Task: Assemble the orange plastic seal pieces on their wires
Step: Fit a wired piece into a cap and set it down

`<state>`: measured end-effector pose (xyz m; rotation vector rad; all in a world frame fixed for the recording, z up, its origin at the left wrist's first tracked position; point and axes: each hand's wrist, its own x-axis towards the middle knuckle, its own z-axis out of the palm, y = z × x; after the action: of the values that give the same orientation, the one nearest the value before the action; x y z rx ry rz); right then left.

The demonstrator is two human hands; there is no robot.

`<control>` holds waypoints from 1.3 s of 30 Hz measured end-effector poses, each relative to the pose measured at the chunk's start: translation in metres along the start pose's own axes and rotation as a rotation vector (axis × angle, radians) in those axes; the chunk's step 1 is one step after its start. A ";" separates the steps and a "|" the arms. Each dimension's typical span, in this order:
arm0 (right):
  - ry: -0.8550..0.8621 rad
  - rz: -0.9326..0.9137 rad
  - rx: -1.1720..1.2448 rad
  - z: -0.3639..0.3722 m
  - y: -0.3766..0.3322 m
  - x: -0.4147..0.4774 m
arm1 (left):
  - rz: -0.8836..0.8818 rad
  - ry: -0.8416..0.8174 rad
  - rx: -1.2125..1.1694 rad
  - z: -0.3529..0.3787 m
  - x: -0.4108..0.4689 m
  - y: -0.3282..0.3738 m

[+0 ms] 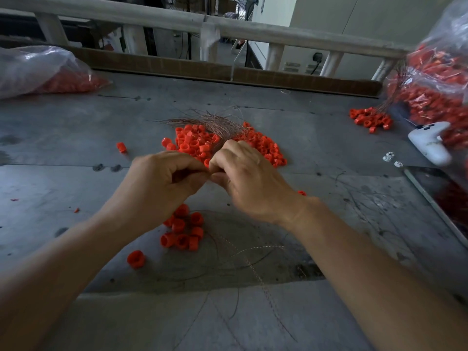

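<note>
left hand (162,178) pinched tight, contents hidden, cannot tell | right hand (243,178) grips near end of wires (215,122) | orange seals (192,145) piled just beyond hands, mid table | seals likely light, stiff, slick: pinch sides | wire thin, springy: hold near tip

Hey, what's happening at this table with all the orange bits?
A person is assembling small seals at a table. The left hand and right hand meet above it, fingers pinching one orange piece between them. A big pile of such pieces and a wire bundle lie just behind; a smaller heap sits nearer the person.
</note>
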<state>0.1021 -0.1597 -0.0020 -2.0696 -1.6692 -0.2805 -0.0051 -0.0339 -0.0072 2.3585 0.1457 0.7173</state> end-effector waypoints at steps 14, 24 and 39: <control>-0.083 0.093 0.103 0.001 0.015 0.001 | -0.183 -0.029 -0.124 -0.002 0.001 0.004; -0.036 0.304 0.135 0.006 0.024 0.004 | -0.155 0.031 -0.420 -0.009 0.002 0.010; 0.241 0.285 0.244 -0.009 0.026 0.000 | -0.110 -0.024 -0.748 -0.019 0.000 0.006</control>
<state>0.1285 -0.1682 -0.0002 -1.9689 -1.1878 -0.2100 -0.0156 -0.0273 0.0084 1.6302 -0.0090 0.5603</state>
